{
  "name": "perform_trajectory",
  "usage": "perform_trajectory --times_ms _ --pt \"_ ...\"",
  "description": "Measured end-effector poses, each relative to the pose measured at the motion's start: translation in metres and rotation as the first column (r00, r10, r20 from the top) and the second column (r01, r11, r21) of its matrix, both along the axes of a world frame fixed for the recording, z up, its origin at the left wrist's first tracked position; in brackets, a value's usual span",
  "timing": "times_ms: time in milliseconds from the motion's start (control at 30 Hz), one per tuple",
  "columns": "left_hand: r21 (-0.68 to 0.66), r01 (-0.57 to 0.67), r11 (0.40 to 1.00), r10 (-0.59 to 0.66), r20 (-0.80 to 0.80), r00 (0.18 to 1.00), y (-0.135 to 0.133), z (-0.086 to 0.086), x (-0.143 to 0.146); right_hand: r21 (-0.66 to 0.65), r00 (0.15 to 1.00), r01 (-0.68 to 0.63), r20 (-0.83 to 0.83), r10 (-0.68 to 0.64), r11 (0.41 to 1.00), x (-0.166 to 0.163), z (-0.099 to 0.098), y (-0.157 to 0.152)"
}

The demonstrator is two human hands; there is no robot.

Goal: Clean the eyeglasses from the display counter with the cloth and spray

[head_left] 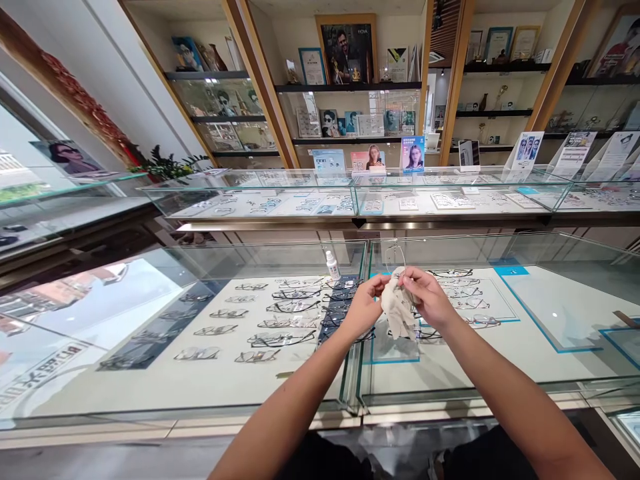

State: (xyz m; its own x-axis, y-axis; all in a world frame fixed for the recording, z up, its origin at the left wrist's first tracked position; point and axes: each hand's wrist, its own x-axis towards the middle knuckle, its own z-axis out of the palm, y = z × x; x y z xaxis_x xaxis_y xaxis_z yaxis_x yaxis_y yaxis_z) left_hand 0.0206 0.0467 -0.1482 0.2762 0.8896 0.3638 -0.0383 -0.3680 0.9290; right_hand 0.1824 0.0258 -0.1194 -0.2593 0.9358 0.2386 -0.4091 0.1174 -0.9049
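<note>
Above the glass counter, both my hands are closed around a crumpled beige cleaning cloth [399, 317] and a pair of thin-rimmed eyeglasses [395, 248]. The cloth hangs down between them, while part of the wire frame sticks up above my fingers. My left hand [366, 303] grips from the left, its fingertips partly behind the cloth. On the other side, my right hand [429, 297] pinches the cloth with thumb and fingers. Most of the eyeglasses is hidden by cloth and fingers. A small white bottle [333, 267] stands upright beyond my left hand.
Under the glass of the display counter [320, 408] lie several rows of eyeglasses [295, 307]. Behind it runs a second glass case [280, 179] topped with small advertising cards [413, 155]. Wooden shelves [350, 87] with framed pictures line the wall. A green plant [163, 163] sits at the left.
</note>
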Motion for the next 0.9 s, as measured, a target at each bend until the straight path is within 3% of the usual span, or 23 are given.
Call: perform_trajectory --times_ms 167,233,300,367,433,533,633,700,767,833,900 --pt "0.182 -0.179 0.967 0.19 -0.043 0.981 0.002 -0.002 -0.011 -0.057 0.999 0.012 -0.047 -0.014 0.998 0.006 0.004 0.003" --pt "0.269 -0.288 0.919 0.299 0.003 0.954 0.005 0.001 -0.019 -0.057 1.0 -0.02 -0.006 0.02 0.998 0.011 0.008 0.004" --pt "0.436 -0.338 0.834 0.373 0.006 0.928 0.006 0.009 -0.027 -0.032 0.994 -0.073 0.075 0.075 0.997 0.015 0.012 0.004" --pt "0.659 -0.268 0.702 0.416 -0.075 0.906 0.006 0.02 -0.033 0.005 0.978 -0.116 0.176 0.113 0.993 0.018 0.014 0.004" --pt "0.795 -0.136 0.591 0.45 -0.184 0.874 0.006 0.032 -0.036 0.04 0.956 -0.142 0.264 0.126 0.989 0.02 0.016 0.004" --pt "0.851 -0.04 0.523 0.485 -0.259 0.835 0.006 0.047 -0.037 0.095 0.934 -0.157 0.336 0.117 0.983 0.021 0.022 0.003" --pt "0.911 -0.053 0.409 0.532 -0.191 0.825 0.008 0.06 -0.037 0.202 0.926 -0.123 0.375 0.039 0.972 0.021 0.032 0.002" --pt "0.949 -0.096 0.299 0.555 -0.092 0.827 0.01 0.07 -0.037 0.286 0.934 -0.019 0.346 -0.085 0.958 0.022 0.041 0.006" --pt "0.967 -0.144 0.21 0.565 0.0 0.825 0.011 0.082 -0.036 0.354 0.93 0.193 0.231 -0.286 0.915 0.025 0.052 0.014" --pt "0.968 -0.195 0.156 0.563 0.075 0.823 0.01 0.097 -0.037 0.375 0.866 0.445 0.05 -0.497 0.813 0.031 0.066 0.024" --pt "0.955 -0.268 0.127 0.552 0.156 0.819 0.006 0.112 -0.037 0.36 0.786 0.604 -0.117 -0.608 0.711 0.038 0.084 0.031"
